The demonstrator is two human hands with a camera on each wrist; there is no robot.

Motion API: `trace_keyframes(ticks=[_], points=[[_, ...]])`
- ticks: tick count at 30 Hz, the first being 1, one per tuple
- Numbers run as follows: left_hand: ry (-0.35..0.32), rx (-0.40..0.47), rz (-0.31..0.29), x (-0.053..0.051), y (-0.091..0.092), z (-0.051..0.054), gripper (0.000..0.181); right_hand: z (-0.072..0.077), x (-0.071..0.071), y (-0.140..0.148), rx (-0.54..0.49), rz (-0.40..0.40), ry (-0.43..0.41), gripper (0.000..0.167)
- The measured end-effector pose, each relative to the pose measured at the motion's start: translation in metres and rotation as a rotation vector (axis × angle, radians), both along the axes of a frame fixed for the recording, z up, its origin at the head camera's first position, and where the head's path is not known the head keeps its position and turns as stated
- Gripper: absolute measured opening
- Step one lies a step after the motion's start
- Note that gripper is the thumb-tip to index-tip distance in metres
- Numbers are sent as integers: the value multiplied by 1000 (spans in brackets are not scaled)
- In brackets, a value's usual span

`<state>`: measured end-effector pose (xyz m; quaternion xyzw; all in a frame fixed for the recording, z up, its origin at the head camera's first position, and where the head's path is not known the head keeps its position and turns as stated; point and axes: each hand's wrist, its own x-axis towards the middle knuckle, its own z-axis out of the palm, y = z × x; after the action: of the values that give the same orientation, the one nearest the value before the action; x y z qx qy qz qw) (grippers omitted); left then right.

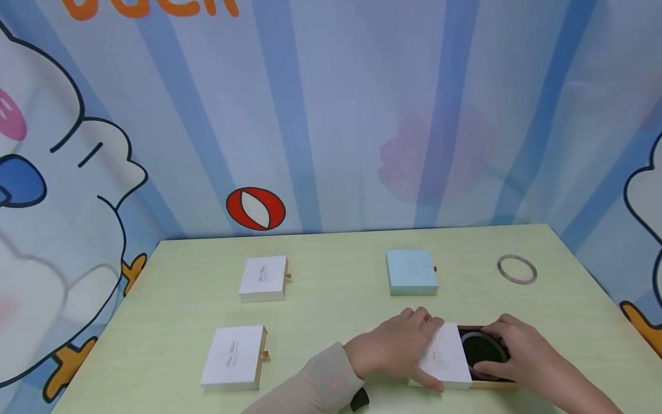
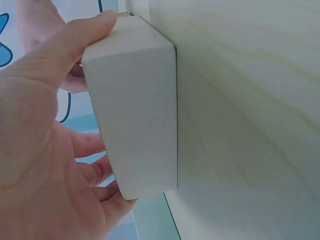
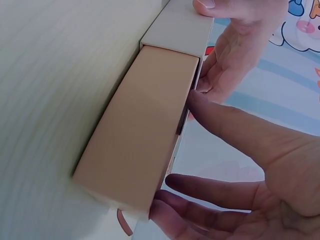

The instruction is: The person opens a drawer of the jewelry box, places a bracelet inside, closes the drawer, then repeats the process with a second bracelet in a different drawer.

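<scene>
On the bench (image 1: 331,287), a left hand (image 1: 398,342) grips the white box sleeve (image 1: 451,356); a right hand (image 1: 535,351) pinches the grey bangle (image 1: 464,347) inside its half-open drawer (image 1: 493,386). Steady sleeve, level bangle: less scraping.

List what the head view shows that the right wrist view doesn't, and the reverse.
Head only: the blue box, the ring lying on the table, the far white box and the near white box.
Right wrist only: the ribbon on the drawer.
Both: left hand, right hand, drawer, its white cover, table.
</scene>
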<state>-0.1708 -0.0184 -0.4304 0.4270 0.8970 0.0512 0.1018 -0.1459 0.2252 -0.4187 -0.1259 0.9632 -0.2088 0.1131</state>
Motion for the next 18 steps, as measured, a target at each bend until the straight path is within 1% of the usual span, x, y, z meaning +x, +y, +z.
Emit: trace_keyframes(ticks=[6,10,15,18], points=[[7,-3,-3,0,0,0,100,2,0,2,-32,-40,45,43],[9,-6,-4,1,0,0,101,3,2,4,-46,-57,93,31],[6,-8,-9,0,0,0,102,4,3,7,-60,-60,158,25],[3,-6,-13,-1,0,-1,102,5,2,10,-65,-75,157,24]])
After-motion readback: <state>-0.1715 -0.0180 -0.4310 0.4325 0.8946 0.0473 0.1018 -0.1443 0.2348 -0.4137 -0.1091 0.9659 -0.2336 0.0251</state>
